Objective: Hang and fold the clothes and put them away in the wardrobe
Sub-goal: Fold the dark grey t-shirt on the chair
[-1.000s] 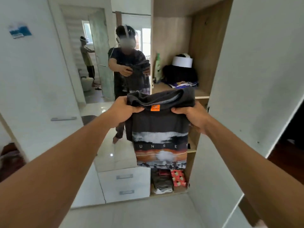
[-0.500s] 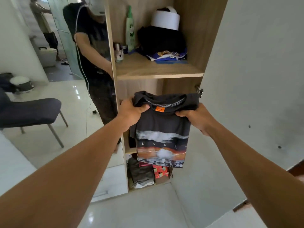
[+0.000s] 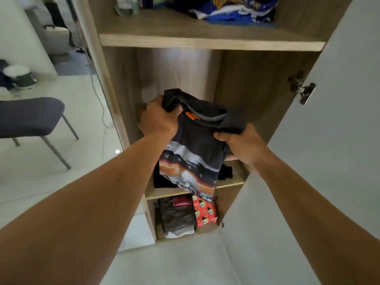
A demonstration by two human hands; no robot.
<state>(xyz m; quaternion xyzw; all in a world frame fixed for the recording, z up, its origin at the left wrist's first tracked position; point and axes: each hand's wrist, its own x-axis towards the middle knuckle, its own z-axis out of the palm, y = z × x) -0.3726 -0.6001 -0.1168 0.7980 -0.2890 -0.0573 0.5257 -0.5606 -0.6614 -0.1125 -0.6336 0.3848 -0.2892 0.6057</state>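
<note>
A folded dark t-shirt (image 3: 195,157) with a sunset print and an orange neck tag hangs between my hands inside the open wardrobe (image 3: 257,83). My left hand (image 3: 158,120) grips its left collar corner. My right hand (image 3: 240,145) grips the right collar corner, fingers curled under the cloth. The shirt's lower edge hangs over the front of the middle shelf (image 3: 234,183), where dark folded clothes (image 3: 226,171) lie partly hidden behind it.
The upper shelf (image 3: 205,41) holds blue patterned cloth (image 3: 236,11) and bottles. The bottom compartment has grey folded clothes (image 3: 176,219) and a red printed item (image 3: 205,210). The white wardrobe door (image 3: 339,120) stands open on the right. A dark chair (image 3: 30,116) shows in the mirror, left.
I have moved closer to the wardrobe and my hands have carried the shirt forward into the middle compartment, tilting it. Both grips are unchanged.
</note>
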